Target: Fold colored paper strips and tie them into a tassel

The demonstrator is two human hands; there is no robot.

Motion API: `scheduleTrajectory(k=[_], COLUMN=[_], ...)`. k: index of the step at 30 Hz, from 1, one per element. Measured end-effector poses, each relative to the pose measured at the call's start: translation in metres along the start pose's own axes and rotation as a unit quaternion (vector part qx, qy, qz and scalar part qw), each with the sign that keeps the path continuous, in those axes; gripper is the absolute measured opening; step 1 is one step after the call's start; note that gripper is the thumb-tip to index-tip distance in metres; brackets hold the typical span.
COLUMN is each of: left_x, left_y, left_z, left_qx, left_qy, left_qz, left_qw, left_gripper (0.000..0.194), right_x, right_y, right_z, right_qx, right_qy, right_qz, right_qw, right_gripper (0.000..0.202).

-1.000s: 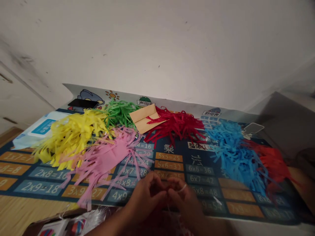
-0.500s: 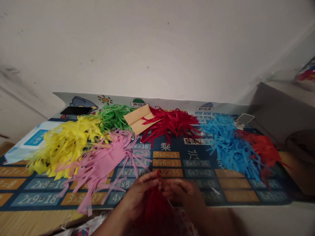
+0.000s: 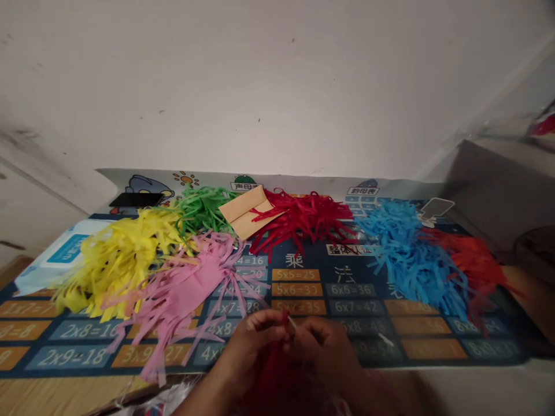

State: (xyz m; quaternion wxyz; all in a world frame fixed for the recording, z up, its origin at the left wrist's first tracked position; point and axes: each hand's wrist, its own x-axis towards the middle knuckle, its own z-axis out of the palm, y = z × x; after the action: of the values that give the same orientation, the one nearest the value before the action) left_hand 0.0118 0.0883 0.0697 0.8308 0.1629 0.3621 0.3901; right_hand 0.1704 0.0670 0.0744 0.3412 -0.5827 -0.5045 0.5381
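Note:
Low in the middle of the head view, my left hand (image 3: 245,349) is closed around the gathered top of a red fringed tassel (image 3: 275,370), whose strips hang down towards my lap. My right hand (image 3: 327,349) is closed in a pinch beside it, on a thin pale strip (image 3: 292,322) that touches the tassel's top. What kind of strip this is, I cannot make out. Both hands are just in front of the mat's near edge, and the tassel's lower part is dark and blurred.
On a times-table mat (image 3: 299,276) lie bundles of yellow (image 3: 124,254), green (image 3: 206,208), pink (image 3: 195,283), red (image 3: 307,219), blue (image 3: 416,260) and orange-red fringe (image 3: 468,257). A tan envelope-like paper (image 3: 247,214), a wipes pack (image 3: 65,254) and a dark phone (image 3: 135,200) are there too.
The pale strip now shows between my hands at the tassel's top, with my right fingers closed on it. My hands sit slightly lower in view; the camera has shifted a little.

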Motion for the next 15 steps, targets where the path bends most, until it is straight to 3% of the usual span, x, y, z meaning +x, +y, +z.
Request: scheduleTrajectory(k=[3, 6, 10, 13, 15], left_x=[0.003, 0.003, -0.001, -0.005, -0.006], left_y=[-0.004, -0.005, -0.004, -0.006, -0.01], left_z=[-0.006, -0.01, -0.008, -0.005, -0.007], left_qx=[0.046, 0.162, 0.38, 0.455, 0.513], left_qy=[0.014, 0.042, 0.089, 0.11, 0.106], left_qz=[0.018, 0.066, 0.166, 0.189, 0.205], left_qw=[0.999, 0.984, 0.906, 0.863, 0.827], left_gripper=[0.025, 0.02, 0.007, 0.007, 0.006], right_x=[0.0, -0.003, -0.003, 0.001, -0.001], right_y=[-0.002, -0.003, 0.002, 0.005, 0.005], right_z=[-0.003, -0.005, 0.0, 0.003, -0.005], right_qx=[-0.072, -0.149, -0.139, -0.122, -0.083], right_qy=[0.008, 0.016, 0.014, 0.008, 0.027], right_qz=[-0.038, -0.071, -0.066, -0.072, -0.08], right_qw=[0.997, 0.986, 0.988, 0.99, 0.993], right_gripper=[0.035, 0.034, 0.03, 0.022, 0.032])
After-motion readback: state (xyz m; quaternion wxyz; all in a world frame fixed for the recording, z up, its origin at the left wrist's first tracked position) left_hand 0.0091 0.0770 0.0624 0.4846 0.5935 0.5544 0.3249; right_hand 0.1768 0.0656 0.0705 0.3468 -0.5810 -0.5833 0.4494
